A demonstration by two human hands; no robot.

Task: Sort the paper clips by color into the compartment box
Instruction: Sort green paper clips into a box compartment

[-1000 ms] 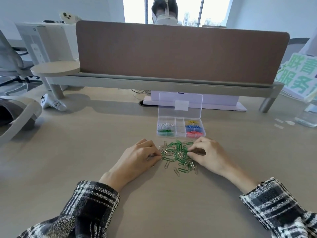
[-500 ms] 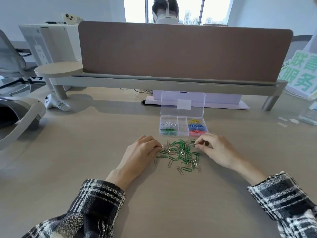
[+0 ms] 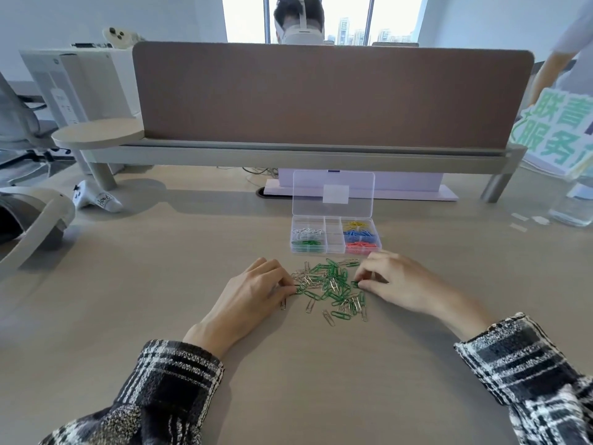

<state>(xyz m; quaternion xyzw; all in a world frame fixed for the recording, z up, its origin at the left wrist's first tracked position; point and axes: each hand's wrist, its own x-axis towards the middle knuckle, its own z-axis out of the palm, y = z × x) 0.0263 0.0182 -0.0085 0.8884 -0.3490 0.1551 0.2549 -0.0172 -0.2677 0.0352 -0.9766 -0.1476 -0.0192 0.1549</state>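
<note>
Before the compartment box (image 3: 335, 234), its lid (image 3: 333, 192) up, green and silver paper clips (image 3: 333, 287) lie heaped
Left hand (image 3: 250, 300) and right hand (image 3: 401, 284) flank that heap, each pinching a green clip (image 3: 354, 283), likely bound for the box's green compartment (image 3: 308, 245)

2 hands (image 3: 253, 295) (image 3: 396, 281), 1 box (image 3: 334, 251), clips (image 3: 333, 285): dozens.

Office: desk divider (image 3: 330, 94), swivel chair (image 3: 16, 123)
</note>
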